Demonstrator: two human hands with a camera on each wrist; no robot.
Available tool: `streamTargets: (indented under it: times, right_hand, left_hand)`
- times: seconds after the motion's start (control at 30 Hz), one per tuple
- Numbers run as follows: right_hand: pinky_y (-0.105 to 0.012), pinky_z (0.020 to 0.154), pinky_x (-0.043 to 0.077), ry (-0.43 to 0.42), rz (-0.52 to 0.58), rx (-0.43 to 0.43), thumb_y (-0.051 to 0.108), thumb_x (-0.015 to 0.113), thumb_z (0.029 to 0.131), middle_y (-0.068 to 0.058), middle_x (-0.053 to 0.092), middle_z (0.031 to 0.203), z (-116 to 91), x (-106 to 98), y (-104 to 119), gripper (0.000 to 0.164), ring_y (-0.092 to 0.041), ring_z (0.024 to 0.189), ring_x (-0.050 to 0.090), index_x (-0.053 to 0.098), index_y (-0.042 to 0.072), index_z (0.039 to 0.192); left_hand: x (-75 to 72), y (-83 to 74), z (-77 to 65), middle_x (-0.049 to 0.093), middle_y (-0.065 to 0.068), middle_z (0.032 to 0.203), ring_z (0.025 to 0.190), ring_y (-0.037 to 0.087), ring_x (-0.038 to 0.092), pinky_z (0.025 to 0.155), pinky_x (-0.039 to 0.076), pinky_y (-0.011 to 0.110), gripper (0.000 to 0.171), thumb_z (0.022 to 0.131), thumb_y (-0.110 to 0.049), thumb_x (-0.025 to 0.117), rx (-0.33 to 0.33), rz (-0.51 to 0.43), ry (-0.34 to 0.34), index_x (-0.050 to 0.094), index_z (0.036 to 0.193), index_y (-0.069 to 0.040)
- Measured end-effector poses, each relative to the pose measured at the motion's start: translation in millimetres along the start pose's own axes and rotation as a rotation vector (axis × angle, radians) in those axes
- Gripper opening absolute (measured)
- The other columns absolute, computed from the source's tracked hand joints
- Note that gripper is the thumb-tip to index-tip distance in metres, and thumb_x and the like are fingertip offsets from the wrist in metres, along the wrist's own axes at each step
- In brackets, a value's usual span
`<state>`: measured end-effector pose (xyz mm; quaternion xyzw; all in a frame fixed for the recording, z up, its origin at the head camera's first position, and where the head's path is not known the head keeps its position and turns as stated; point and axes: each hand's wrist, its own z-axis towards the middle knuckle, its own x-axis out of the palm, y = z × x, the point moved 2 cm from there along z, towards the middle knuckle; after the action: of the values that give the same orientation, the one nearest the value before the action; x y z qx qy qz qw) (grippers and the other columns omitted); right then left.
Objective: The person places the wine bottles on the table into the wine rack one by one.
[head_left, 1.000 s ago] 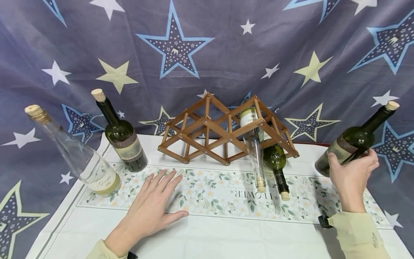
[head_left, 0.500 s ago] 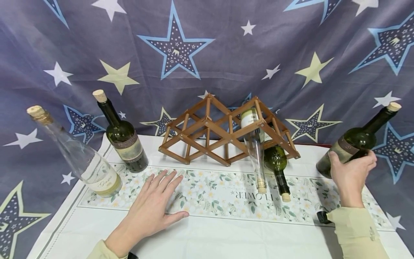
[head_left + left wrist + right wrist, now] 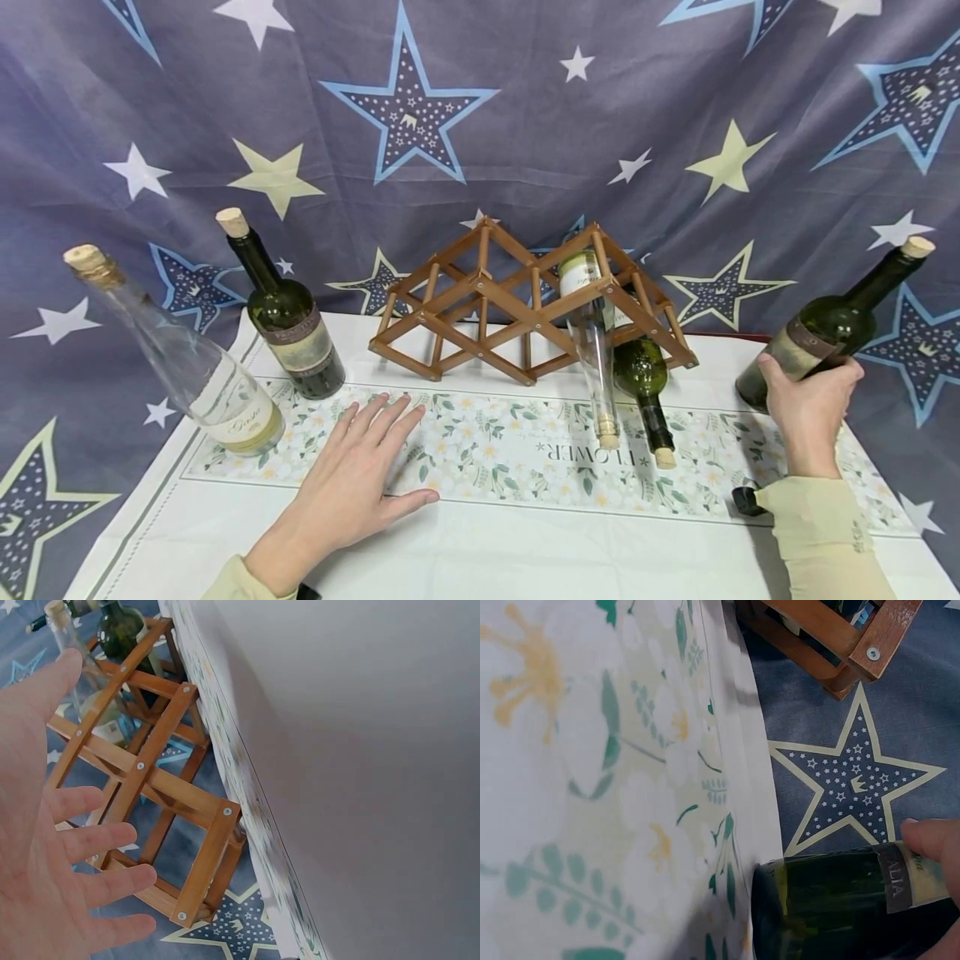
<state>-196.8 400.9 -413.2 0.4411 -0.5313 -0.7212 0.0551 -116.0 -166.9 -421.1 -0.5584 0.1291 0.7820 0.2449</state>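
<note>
My right hand (image 3: 813, 412) grips a corked dark green wine bottle (image 3: 836, 321) by its body at the table's right side. The bottle stands on the cloth; its dark base and label show in the right wrist view, with the thumb (image 3: 930, 838) on the label. My left hand (image 3: 356, 479) is spread palm down over the front left of the cloth, holding nothing. Between the hands stands a wooden lattice wine rack (image 3: 480, 283). A clear bottle (image 3: 596, 367) and a green bottle (image 3: 640, 371) lie in its right part, corked necks toward me.
At the left stand a tall corked clear bottle (image 3: 247, 425) and a corked dark green bottle (image 3: 303, 346). A floral runner (image 3: 480, 450) lies across the white tablecloth (image 3: 525, 554). Star-patterned fabric (image 3: 525, 183) hangs behind the table.
My right hand and forearm have shifted slightly left, and the fingers reach less far past the bottle's right side. The bottle stays in place. My left hand keeps still.
</note>
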Motion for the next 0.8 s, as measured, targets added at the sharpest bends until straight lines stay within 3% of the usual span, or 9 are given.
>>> streamTargets:
  times: [0.53, 0.8]
  right_hand:
    - [-0.046, 0.116, 0.024, 0.013, 0.006, 0.021, 0.054, 0.066, 0.086, -0.018, 0.024, 0.158, -0.2, -1.7, -5.1, 0.103, -0.034, 0.144, 0.027, 0.002, 0.014, 0.156]
    - [-0.045, 0.116, 0.025, 0.015, 0.017, -0.013, 0.055, 0.068, 0.084, -0.015, 0.025, 0.159, -4.9, -6.7, 3.7, 0.104, -0.031, 0.144, 0.028, 0.003, 0.018, 0.157]
  left_hand:
    - [-0.7, 0.1, 0.3, 0.037, 0.007, 0.156, 0.144, 0.034, 0.028, 0.116, 0.015, 0.058, 0.101, 0.077, -0.079, 0.059, 0.012, 0.006, -0.014, 0.038, 0.155, -0.019]
    - [-2.7, 0.4, 1.2, 0.040, 0.010, 0.154, 0.144, 0.036, 0.029, 0.115, 0.017, 0.060, 0.101, 0.077, -0.079, 0.060, 0.024, -0.002, -0.020, 0.036, 0.156, -0.019]
